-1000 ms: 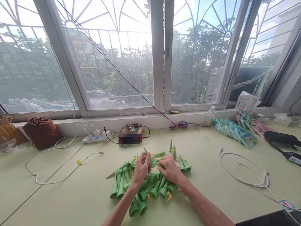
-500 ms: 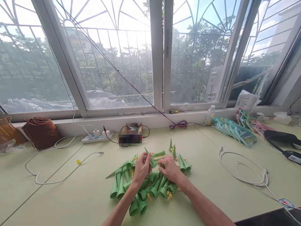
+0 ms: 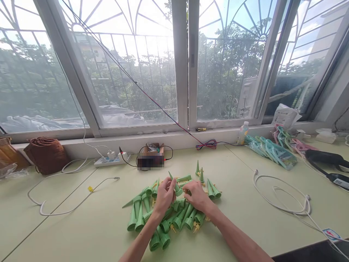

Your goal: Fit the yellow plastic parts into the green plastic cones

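My left hand (image 3: 164, 194) is closed around a green plastic watering spike (image 3: 178, 190), its pointed tip up and left and its wide open end toward my right hand. My right hand (image 3: 197, 195) is pinched just right of that open end; whatever its fingers hold is hidden. Under and around both hands lies a loose pile of similar green spikes (image 3: 139, 219), hollow cones with wide collars. Small yellow valve pieces (image 3: 196, 228) stick out from several of them. A few spikes (image 3: 197, 168) stand with their tips up beyond my right hand.
Across the pale table (image 3: 89, 233), a white cable (image 3: 73, 209) lies at left and a coiled one (image 3: 283, 211) at right. Along the back are a power strip (image 3: 109, 162), a small open box (image 3: 155, 147), a bottle (image 3: 243, 133) and bagged teal plastic items (image 3: 278, 154).
The camera view has shifted very slightly. Both hands and the held spike keep nearly the same position, and the pile has not visibly moved.
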### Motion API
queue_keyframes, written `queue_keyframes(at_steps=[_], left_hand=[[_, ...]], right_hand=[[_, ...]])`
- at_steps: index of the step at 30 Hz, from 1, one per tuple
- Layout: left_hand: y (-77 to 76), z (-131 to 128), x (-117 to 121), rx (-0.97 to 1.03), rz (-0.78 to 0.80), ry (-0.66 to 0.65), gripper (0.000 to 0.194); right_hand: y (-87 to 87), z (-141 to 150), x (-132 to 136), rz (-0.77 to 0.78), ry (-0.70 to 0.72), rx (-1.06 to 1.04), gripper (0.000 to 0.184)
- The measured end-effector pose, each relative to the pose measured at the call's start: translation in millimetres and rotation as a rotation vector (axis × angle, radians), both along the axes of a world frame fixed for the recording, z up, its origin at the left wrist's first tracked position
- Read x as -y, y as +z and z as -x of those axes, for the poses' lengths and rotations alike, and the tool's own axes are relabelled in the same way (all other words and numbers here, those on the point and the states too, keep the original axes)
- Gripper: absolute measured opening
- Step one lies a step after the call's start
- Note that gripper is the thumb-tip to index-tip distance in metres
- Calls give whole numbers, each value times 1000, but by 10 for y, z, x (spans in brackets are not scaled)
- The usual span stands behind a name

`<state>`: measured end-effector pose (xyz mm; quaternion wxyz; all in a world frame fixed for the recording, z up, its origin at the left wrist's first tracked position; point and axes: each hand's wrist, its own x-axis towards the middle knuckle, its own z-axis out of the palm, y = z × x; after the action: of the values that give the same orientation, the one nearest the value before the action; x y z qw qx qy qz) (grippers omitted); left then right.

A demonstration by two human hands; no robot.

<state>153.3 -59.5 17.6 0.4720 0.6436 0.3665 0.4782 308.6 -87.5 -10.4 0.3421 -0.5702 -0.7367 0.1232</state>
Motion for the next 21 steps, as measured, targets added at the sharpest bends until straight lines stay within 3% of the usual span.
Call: queue_keyframes(at_steps=[21], left_hand=[[-43,6,-26,-22,-15,4,34]], right_hand=[[41,9,8,44,-5,-24,25]])
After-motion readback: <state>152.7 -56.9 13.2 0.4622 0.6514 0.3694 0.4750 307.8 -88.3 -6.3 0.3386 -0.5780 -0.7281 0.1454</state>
